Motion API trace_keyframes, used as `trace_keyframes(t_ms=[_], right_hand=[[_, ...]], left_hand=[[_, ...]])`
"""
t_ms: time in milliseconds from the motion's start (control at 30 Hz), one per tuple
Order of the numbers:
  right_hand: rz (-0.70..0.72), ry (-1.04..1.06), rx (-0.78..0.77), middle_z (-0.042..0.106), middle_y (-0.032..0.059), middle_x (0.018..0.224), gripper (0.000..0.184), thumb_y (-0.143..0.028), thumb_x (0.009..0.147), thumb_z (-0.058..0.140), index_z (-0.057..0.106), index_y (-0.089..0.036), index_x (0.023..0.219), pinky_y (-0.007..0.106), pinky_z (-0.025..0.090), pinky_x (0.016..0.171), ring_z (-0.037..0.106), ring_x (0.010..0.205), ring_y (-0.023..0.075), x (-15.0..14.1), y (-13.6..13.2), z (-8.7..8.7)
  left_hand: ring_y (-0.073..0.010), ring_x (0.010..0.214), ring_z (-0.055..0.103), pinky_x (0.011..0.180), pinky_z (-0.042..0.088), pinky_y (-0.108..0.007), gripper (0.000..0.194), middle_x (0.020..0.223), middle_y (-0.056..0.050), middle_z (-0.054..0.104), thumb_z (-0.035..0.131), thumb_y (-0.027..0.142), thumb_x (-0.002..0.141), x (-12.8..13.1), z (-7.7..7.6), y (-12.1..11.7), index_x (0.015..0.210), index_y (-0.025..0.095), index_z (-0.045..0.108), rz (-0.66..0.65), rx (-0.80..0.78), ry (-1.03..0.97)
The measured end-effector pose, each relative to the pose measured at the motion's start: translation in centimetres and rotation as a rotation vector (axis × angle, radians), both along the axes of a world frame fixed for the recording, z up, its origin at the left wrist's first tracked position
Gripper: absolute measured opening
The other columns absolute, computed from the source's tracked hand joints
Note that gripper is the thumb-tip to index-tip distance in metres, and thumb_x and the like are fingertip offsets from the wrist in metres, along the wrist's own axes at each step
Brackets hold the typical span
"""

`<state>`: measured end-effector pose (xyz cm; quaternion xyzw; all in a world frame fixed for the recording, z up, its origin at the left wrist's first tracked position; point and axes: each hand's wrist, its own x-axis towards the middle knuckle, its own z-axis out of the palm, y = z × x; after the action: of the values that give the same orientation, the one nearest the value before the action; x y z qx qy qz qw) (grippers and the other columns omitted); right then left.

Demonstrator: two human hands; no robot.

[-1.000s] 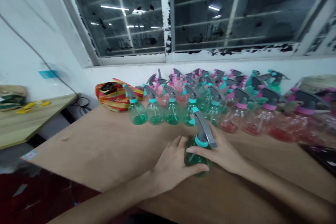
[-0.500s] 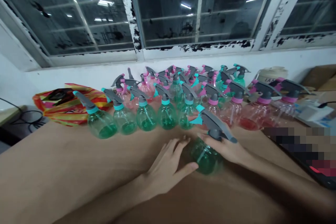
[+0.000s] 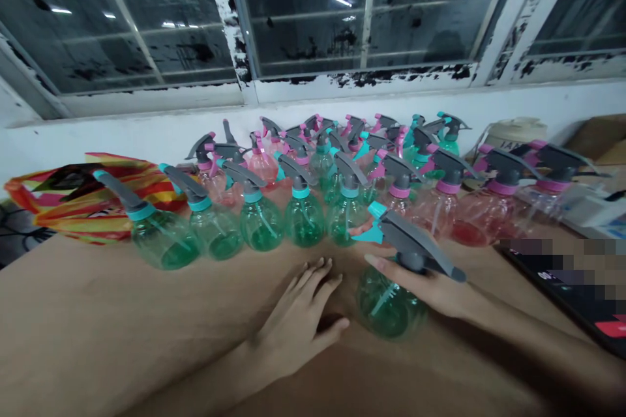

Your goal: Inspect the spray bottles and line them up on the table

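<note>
At the counter, the right hand is closed around the neck of a green spray bottle. The left hand, fingers loosely spread, is just beside it. Bottle-to-counter contact is blurred and cannot be confirmed. Beyond stand teal-collared bottles and pink-collared bottles.

A green spray bottle is held below its grey head by the right-hand grip. The left-hand grip is spread, empty, just to the left of it. Behind, teal-collared bottles and pink-collared bottles are lined up along the surface, flanked by a striped bag at left. A phone, partly pixelated, is seen at right; a barred window is set above.
</note>
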<state>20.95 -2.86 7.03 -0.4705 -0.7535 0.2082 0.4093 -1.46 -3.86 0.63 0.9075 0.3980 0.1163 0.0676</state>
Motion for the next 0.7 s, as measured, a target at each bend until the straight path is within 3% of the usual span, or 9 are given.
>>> trace_keyframes(t_ms=[100, 233, 300, 467, 600, 700], right_hand=[[0.06, 0.065, -0.027, 0.071, 0.0014, 0.094, 0.022, -0.04, 0.082, 0.057, 0.063, -0.027, 0.097, 0.037, 0.053, 0.085, 0.067, 0.091, 0.0218, -0.13, -0.05, 0.03], [0.021, 0.067, 0.038, 0.071, 0.0017, 0.089, 0.014, -0.037, 0.083, 0.054, 0.064, -0.027, 0.084, 0.035, 0.056, 0.072, 0.068, 0.084, 0.0215, -0.18, -0.38, 0.31], [0.026, 0.061, 0.043, 0.07, 0.002, 0.089, 0.013, -0.035, 0.083, 0.053, 0.064, -0.027, 0.083, 0.036, 0.056, 0.074, 0.067, 0.087, 0.0223, -0.17, -0.48, 0.52], [0.067, 0.082, -0.035, 0.07, 0.0017, 0.097, 0.023, -0.035, 0.082, 0.054, 0.063, -0.028, 0.101, 0.037, 0.054, 0.083, 0.066, 0.092, 0.0224, -0.17, -0.38, 0.78], [0.052, 0.088, -0.006, 0.07, 0.0019, 0.093, 0.024, -0.039, 0.081, 0.054, 0.064, -0.028, 0.1, 0.037, 0.054, 0.083, 0.067, 0.089, 0.0228, -0.13, -0.26, 0.58], [0.049, 0.083, -0.003, 0.07, 0.0025, 0.097, 0.027, -0.04, 0.081, 0.054, 0.063, -0.029, 0.104, 0.039, 0.053, 0.087, 0.065, 0.097, 0.0245, -0.11, -0.3, 0.42]], left_hand=[[-0.0284, 0.134, 0.03, 0.107, 0.027, -0.05, 0.055, 0.145, -0.012, 0.036, 0.052, 0.042, 0.089, -0.03, -0.06, 0.09, 0.136, 0.018, 0.037, -0.005, 0.007, -0.009], [-0.029, 0.133, 0.031, 0.107, 0.028, -0.051, 0.053, 0.144, -0.012, 0.038, 0.052, 0.041, 0.09, -0.06, 0.05, 0.15, 0.135, 0.018, 0.039, -0.005, 0.009, -0.007], [-0.0292, 0.133, 0.032, 0.107, 0.028, -0.051, 0.052, 0.143, -0.012, 0.039, 0.052, 0.04, 0.09, -0.08, 0.07, 0.15, 0.135, 0.018, 0.039, -0.008, 0.009, -0.014], [-0.0298, 0.133, 0.032, 0.106, 0.028, -0.051, 0.051, 0.144, -0.011, 0.038, 0.05, 0.04, 0.091, -0.21, -0.19, 0.13, 0.136, 0.019, 0.038, -0.011, 0.027, -0.028], [-0.0293, 0.133, 0.031, 0.106, 0.029, -0.051, 0.05, 0.144, -0.012, 0.038, 0.051, 0.04, 0.091, -0.13, -0.12, 0.18, 0.134, 0.016, 0.041, -0.01, 0.022, 0.001], [-0.0292, 0.133, 0.031, 0.107, 0.029, -0.051, 0.05, 0.144, -0.013, 0.037, 0.051, 0.04, 0.091, 0.03, 0.12, 0.22, 0.133, 0.014, 0.042, -0.011, 0.013, 0.024]])
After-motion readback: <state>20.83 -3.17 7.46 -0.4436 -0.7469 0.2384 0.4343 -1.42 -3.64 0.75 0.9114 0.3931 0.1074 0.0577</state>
